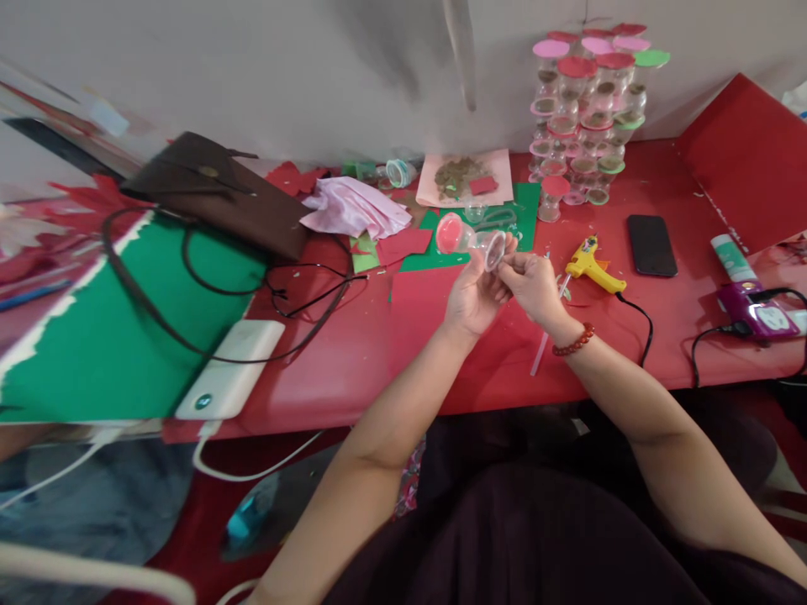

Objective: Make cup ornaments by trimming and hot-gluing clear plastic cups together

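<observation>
My left hand [474,296] is closed around a clear plastic cup piece [472,240], shaped like an hourglass, with a pink-red disc on its far end. The near end is an open round rim facing me. At that rim my right hand [528,281] pinches with its fingertips; whether it grips the rim or something small there I cannot make out. A beaded bracelet circles the right wrist. Just right of my hands lies a yellow glue gun [593,267] with a corded handle. Red paper [429,315] and green paper [528,210] lie beneath and behind the hands.
Stacked clear cups [580,126] with coloured discs stand at the back right. A black phone [651,245] and a purple power adapter [760,311] are at right. Pink cloth [356,207], a brown purse [214,197], eyeglasses [308,288] and a white power bank [232,370] occupy the left.
</observation>
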Tool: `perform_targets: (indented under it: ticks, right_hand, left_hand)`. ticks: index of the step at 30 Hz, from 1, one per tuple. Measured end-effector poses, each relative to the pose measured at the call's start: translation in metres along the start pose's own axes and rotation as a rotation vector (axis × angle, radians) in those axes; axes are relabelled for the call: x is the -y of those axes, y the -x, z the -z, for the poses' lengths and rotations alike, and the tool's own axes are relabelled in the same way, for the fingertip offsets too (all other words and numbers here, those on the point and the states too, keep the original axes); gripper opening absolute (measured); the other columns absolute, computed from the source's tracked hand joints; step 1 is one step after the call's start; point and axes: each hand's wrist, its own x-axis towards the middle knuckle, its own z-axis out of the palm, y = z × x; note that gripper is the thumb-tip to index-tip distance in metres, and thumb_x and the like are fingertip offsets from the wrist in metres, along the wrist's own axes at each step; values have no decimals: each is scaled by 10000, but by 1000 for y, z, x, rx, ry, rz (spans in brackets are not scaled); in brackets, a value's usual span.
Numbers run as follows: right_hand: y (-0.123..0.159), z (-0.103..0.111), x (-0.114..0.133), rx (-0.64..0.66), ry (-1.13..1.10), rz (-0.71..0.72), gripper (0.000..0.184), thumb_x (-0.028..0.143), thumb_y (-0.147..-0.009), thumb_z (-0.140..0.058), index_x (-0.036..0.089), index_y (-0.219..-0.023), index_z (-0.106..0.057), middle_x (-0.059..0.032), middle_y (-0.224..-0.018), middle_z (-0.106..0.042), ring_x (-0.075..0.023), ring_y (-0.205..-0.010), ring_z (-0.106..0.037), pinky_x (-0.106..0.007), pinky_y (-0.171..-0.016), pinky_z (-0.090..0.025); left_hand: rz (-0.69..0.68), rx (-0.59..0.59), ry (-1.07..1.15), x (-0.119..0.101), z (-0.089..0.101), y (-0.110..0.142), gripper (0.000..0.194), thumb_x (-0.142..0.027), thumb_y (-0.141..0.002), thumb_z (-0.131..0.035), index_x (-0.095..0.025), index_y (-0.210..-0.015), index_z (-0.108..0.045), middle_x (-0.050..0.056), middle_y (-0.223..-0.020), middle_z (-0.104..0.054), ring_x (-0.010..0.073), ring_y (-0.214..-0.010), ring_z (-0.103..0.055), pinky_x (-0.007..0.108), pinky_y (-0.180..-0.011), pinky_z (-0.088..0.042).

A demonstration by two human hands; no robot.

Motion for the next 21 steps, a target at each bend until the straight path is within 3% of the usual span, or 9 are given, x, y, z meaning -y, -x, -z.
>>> perform_targets:
  ticks: [7,13,21]
  right_hand:
    - [2,3,1,85,-64,20,234,411,-818,-701,192,-750,-655,16,-584,-679,-100,-477,-623,-229,-509,-581]
    - [4,2,2,112,-19,47,286,460,-838,-700,203,-733,-635,12,-597,-667,-97,-482,-601,-236,-509,-568]
    - [4,-1,-11,-99,274,148,215,324,-849,-622,230,-659,-586,11,-573,-606,-121,-525,-552,-247,-513,-460]
  left_hand:
    - [-8,2,1,-7,0,2,448,-534,-1053,-455,-309,-1357,-696,58,-1376,-728,182,-996,-726,242,-598,-466]
    - [-16,-24,-19,-6,-1,2,453,-570,-1029,-507,-334,-1374,-683,53,-1300,-765,138,-836,-719,230,-563,-458]
    - [-23,-19,-30,2,4,2,404,-500,-989,-624,-328,-1346,-700,29,-1150,-790,156,-942,-742,236,-709,-541]
